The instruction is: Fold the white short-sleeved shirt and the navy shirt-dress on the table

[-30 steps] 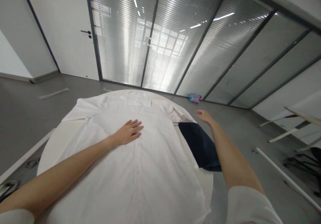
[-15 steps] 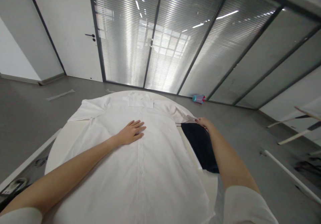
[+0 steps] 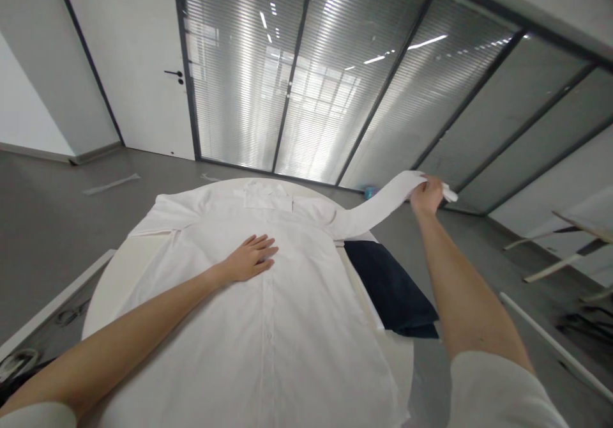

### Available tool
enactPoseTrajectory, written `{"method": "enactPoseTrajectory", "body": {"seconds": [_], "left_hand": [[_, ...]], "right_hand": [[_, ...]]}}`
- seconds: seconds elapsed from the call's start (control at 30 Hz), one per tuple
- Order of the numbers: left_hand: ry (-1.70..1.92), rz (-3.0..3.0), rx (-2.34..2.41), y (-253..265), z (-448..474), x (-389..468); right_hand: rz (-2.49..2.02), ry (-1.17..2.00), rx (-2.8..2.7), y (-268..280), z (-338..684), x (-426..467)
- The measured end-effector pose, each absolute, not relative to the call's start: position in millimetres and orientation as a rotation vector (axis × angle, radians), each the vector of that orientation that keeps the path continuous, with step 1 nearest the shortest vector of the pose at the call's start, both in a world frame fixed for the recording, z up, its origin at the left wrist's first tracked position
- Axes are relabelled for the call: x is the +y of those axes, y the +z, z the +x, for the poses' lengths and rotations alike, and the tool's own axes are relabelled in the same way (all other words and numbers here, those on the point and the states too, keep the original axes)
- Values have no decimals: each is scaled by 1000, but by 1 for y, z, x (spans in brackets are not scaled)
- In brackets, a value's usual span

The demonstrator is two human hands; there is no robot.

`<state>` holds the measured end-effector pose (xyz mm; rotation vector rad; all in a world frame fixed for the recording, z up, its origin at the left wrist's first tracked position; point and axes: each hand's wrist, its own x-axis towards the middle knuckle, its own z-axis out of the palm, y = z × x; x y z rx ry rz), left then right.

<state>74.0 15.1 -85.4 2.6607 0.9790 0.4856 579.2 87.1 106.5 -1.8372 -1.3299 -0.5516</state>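
Note:
A white button-up shirt (image 3: 306, 300) lies spread, front up, over a round white table (image 3: 103, 297), its collar at the far edge. My left hand (image 3: 251, 259) rests flat on the shirt's chest beside the button placket, fingers spread. Out past the table's right edge, my right hand (image 3: 428, 195) is closed around the end of the shirt's right-side sleeve (image 3: 378, 209), which is pulled up and outward off the table. The other sleeve (image 3: 167, 214) lies at the far left. Beneath that raised sleeve, a folded dark navy cloth (image 3: 390, 287) sits at the table's right side.
Grey floor (image 3: 460, 249) surrounds the table. A glass partition (image 3: 316, 96) and a white door (image 3: 138, 64) stand behind. At right are wooden legs of furniture (image 3: 555, 265) and a white bar (image 3: 550, 345). A blue object (image 3: 369, 192) lies by the partition.
My right hand has lifted the sleeve end up and to the right, stretching it out from the table. The navy cloth is more exposed. My left hand has stayed on the shirt.

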Motion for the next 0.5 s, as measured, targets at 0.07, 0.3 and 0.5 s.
{"method": "enactPoseTrajectory", "body": {"seconds": [0.07,0.3,0.5], "left_hand": [[568,2553,934,-86,75,16],[1067,1419,784,-68,73,28],[1041,567,599,-55,53,36]], "right_hand": [[-1762,-576,-1372,118,559,88],[-1229,-591,-2112,104,386,62],[-604,-324,-3075,17,271,-6]]}}
